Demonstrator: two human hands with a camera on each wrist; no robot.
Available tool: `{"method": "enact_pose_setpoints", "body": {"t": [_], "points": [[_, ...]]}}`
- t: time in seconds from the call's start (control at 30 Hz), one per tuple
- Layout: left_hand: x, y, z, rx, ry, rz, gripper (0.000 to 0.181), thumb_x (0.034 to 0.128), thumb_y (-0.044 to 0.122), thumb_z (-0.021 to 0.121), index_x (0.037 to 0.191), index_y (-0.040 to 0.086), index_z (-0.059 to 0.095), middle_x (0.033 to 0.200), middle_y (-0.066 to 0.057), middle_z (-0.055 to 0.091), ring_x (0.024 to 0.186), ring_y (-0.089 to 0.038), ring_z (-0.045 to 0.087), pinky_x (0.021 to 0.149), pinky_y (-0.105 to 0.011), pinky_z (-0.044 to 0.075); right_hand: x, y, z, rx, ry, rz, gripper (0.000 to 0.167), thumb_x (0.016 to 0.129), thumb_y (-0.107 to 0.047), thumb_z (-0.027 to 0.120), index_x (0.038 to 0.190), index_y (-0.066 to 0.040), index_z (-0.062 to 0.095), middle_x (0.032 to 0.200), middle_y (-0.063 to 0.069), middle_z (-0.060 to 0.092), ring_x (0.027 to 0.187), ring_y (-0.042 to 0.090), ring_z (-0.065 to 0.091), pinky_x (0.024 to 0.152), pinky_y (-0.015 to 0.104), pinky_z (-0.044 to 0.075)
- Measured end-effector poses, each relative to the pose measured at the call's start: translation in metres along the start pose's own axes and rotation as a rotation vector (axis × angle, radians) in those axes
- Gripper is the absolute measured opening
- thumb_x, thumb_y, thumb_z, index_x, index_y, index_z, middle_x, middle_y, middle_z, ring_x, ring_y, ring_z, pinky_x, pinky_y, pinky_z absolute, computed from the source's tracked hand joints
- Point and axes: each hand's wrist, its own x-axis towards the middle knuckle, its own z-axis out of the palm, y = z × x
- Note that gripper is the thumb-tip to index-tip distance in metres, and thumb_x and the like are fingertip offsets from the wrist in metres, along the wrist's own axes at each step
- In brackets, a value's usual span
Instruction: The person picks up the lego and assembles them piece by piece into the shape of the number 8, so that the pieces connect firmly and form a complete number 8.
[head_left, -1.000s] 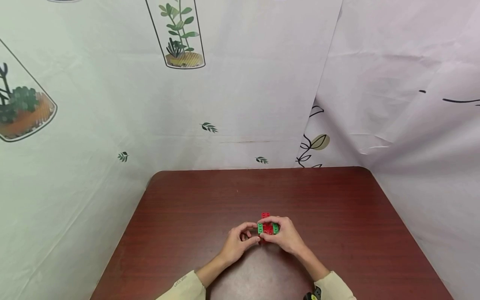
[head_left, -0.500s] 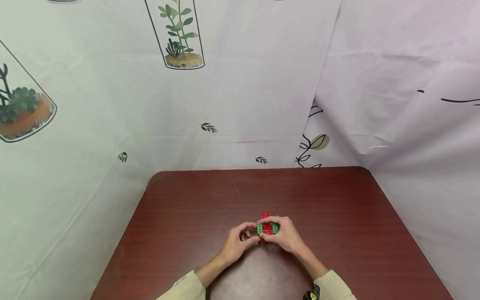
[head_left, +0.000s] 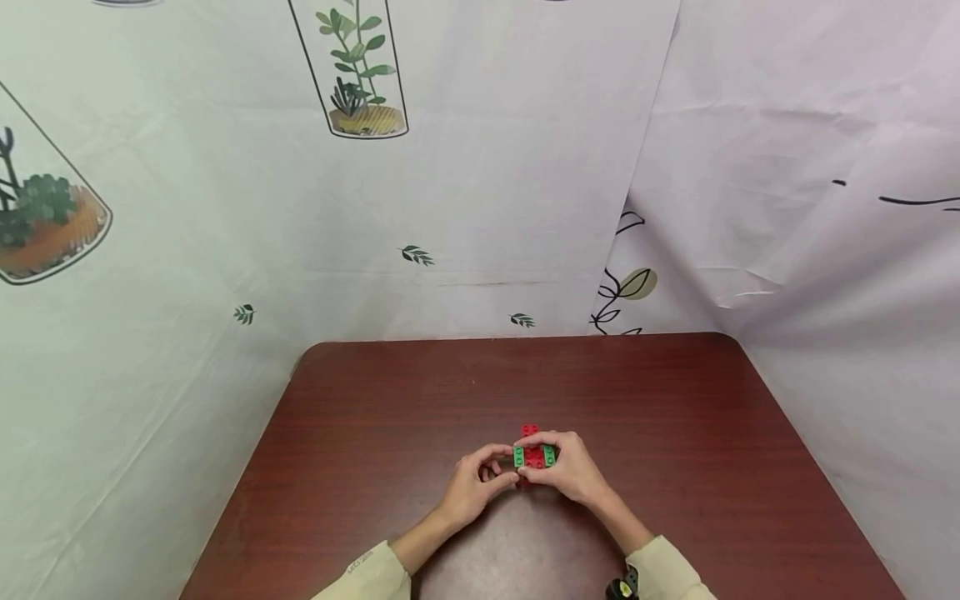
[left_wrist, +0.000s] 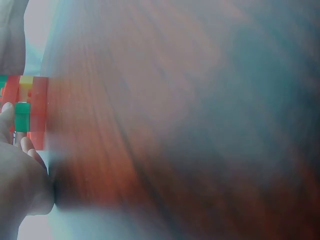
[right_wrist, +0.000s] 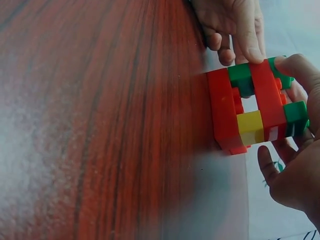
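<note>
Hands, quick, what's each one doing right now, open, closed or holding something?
Left hand: holding the brick build at its left end.
Right hand: holding the same brick build from the right.

Head view is bright, with diffuse glare on the tabletop (head_left: pixel 517 546); left wrist view is hazy and blurred; right wrist view shows glare at left.

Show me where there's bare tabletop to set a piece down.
Bare tabletop lies left of the left grip, right of the right grip, beyond the brick build up to the backdrop, and between the forearms. Crowded: the brick build itself, where both grips hold it.
</note>
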Motion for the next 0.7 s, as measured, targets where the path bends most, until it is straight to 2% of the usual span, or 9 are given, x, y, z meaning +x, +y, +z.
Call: {"method": "enact_pose_setpoints", "body": {"t": [0.23,0.7], "points": [[0.0000,-0.0001,-0.0002,0.019,-0.005,0.012,0.031,0.0949,0.018,0.082,0.125,0.015,0.074,0.088,-0.001,0.063,0.068,-0.008,0.051,0.063,-0.021,0.044,-0.0010,0.0039,0.0027,-0.048,0.043,-0.010,0.033,0.080,-0.009,0.092,0.110,-0.018,0.083,0.102,0.002,0.076,0.082,0.010,0.065,0.069,0.026,0.055],[0.0001,-0.0016,0.0005,0.028,0.002,0.040,0.031,0.0947,0.016,0.082,0.124,0.013,0.074,0.088,-0.002,0.063,0.069,-0.007,0.052,0.062,-0.021,0.044,-0.0051,0.0036,0.0060,-0.047,0.092,-0.004,0.036,0.078,-0.008,0.093,0.110,-0.019,0.083,0.099,0.002,0.076,0.080,0.012,0.062,0.068,0.026,0.053]]}}
